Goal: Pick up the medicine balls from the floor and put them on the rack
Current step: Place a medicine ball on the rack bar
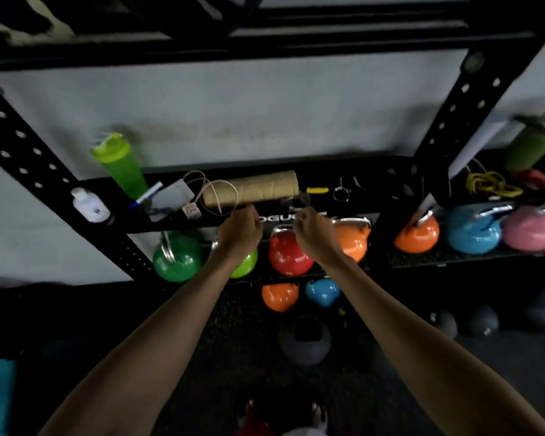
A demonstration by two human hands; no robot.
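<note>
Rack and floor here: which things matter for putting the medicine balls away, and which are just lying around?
For the job:
- rack
- dark balls on the floor at right, likely the medicine balls
- left hand and right hand, both at the shelf edge

Just lying about:
- green bottle
- cardboard tube
- white bottle
- yellow bands
- kettlebells

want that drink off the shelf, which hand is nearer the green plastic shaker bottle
Left. The left hand sits right of the green plastic shaker bottle; the right hand lies farther right.
</note>
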